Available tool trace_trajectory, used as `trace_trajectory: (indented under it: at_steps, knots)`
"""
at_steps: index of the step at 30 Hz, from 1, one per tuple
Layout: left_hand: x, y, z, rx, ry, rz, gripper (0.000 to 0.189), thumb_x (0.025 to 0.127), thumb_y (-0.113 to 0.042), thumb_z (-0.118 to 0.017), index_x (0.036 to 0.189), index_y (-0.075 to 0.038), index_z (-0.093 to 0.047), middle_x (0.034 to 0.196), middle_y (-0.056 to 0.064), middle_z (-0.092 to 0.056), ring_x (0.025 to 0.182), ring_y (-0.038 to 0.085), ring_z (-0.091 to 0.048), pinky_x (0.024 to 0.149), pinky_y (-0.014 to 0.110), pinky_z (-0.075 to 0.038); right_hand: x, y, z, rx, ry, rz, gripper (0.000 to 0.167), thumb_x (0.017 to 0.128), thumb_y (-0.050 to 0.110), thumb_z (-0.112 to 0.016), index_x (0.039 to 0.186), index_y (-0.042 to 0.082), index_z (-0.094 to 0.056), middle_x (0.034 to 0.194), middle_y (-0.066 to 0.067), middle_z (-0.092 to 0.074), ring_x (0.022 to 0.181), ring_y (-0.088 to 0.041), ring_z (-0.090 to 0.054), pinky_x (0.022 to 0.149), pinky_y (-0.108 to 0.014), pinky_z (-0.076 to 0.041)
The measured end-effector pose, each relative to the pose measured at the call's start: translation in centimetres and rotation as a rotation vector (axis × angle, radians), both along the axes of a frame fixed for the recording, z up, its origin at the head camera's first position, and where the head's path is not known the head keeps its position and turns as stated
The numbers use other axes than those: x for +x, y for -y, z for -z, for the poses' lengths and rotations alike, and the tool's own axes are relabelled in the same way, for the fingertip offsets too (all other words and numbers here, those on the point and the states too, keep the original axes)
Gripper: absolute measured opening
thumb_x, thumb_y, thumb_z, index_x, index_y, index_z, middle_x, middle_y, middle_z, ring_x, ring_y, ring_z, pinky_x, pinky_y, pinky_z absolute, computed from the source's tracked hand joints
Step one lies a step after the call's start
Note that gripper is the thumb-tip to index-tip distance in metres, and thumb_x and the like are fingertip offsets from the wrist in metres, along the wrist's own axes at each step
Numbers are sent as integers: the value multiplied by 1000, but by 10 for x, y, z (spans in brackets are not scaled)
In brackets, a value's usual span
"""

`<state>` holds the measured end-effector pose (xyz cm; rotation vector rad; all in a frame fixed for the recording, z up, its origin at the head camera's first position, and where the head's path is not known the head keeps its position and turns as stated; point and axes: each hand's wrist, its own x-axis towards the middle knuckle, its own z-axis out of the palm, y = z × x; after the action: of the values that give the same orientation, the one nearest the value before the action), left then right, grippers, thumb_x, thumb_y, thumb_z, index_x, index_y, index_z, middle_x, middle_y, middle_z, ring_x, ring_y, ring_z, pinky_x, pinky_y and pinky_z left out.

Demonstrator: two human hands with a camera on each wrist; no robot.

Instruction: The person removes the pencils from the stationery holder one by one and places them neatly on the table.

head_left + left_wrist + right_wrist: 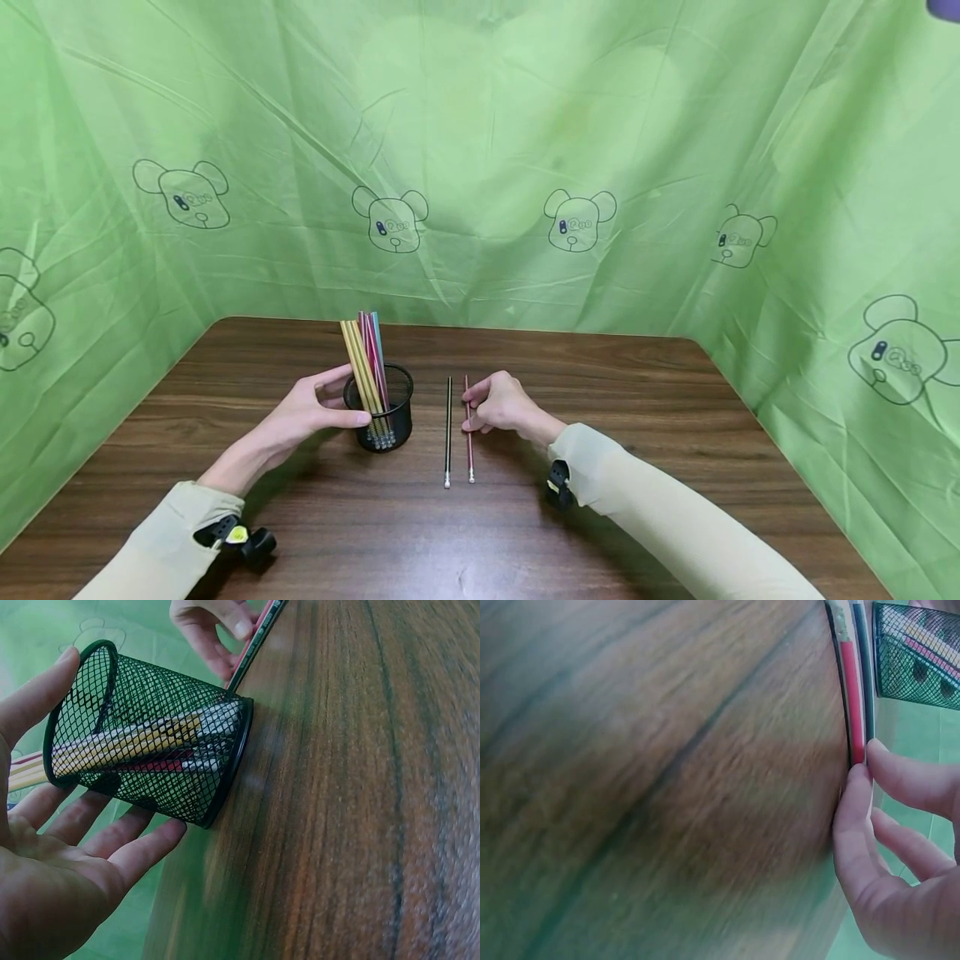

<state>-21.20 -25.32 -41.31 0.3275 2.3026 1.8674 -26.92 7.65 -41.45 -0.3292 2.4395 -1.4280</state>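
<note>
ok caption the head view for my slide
The left grip holds a black mesh cup of pencils; the right grip holds a red pencil beside a black pencil.

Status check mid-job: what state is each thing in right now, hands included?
Mesh cup: upright on the table, holding pencils.
Pencils in the cup: eraser ends down, leaning towards the cup's left side.
Dark pencil: lying on the table, unheld.
Red pencil: pinched, beside the dark one.
Left hand: holding the cup's side.
Right hand: pinching the red pencil.
Green cloth: hanging, creased.
</note>
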Motion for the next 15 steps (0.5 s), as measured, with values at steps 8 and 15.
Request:
trace_trajectory:
  at_steps: [8,15]
  knots:
    - [0,0,0,-8,-3,-1,94,89,-17,-86,164,-2,-32,151,23,-53,132,36,-58,99,28,-49,1,2,-2,17,13,-2,49,70,-16,-88,116,-8,-76,102,-17,-73,65,-17,-72,61,-31,-61]
    - [0,0,1,-4,-9,0,93,88,-16,-86,164,-2,-33,150,23,-54,130,34,-60,99,28,-49,0,-1,-3,99,-50,-42,48,67,-10,-92,114,-3,-79,100,-14,-75,76,-12,-69,63,-28,-60]
